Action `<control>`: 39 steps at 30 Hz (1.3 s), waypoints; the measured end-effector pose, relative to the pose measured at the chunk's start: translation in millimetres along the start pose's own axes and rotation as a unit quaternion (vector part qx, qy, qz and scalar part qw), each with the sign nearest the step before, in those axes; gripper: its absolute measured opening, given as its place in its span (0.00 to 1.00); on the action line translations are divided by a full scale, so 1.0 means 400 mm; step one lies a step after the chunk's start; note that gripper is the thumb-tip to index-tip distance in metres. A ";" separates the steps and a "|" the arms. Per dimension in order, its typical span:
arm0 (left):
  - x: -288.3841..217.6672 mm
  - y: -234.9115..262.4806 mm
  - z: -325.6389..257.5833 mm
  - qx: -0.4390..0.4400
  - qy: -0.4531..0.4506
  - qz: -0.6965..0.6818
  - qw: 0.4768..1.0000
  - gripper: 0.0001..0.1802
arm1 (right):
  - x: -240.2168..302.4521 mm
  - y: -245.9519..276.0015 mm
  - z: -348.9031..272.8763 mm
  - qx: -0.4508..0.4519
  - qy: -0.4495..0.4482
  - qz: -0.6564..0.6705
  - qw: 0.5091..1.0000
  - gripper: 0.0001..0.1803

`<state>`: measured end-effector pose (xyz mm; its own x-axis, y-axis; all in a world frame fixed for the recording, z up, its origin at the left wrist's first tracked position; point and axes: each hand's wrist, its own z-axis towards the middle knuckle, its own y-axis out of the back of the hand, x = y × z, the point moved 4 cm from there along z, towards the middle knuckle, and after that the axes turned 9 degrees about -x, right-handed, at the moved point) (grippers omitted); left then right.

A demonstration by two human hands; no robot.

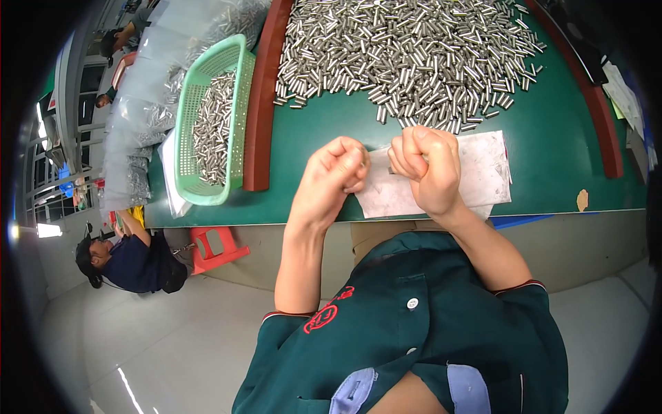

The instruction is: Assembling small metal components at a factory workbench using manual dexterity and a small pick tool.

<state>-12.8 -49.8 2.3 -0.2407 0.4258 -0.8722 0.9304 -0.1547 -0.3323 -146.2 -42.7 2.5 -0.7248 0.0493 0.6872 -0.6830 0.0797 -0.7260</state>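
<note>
Both my hands are raised over the near edge of the green table, closed and a little apart. My left hand (333,169) is curled with thumb against fingers, and whatever it holds is hidden. My right hand (429,165) makes a fist above a smudged white cloth or paper sheet (476,162). A small grey bit shows beneath its fingers, too small to name surely. Just beyond the hands spreads a large heap of short, shiny metal pins (414,55), its nearest pins close to the sheet's far edge.
A light green plastic basket (185,131) with more pins stands left of a red-brown rail (261,124). Another rail (600,124) bounds the right side. Clear bags of metal parts (141,103) line the far left. A person (138,259) is near a red stool (217,247).
</note>
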 end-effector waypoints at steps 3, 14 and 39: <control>0.009 0.032 0.015 0.002 0.050 -0.126 0.991 0.10 | 0.001 0.001 0.001 0.019 -0.014 0.007 1.000 0.19; -0.001 0.027 0.014 -0.039 0.055 -0.123 0.990 0.15 | -0.004 0.004 0.006 0.001 -0.029 0.022 0.999 0.19; -0.080 -0.009 0.077 -0.023 -0.173 0.565 0.806 0.05 | 0.002 0.011 0.002 -0.005 -0.031 0.038 0.999 0.18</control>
<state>-17.1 -90.4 20.2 0.7125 -0.2397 -0.6595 0.6172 -0.2332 0.7515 -150.0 -43.3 -0.3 -0.7787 -0.0065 0.6274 -0.6253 0.0890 -0.7753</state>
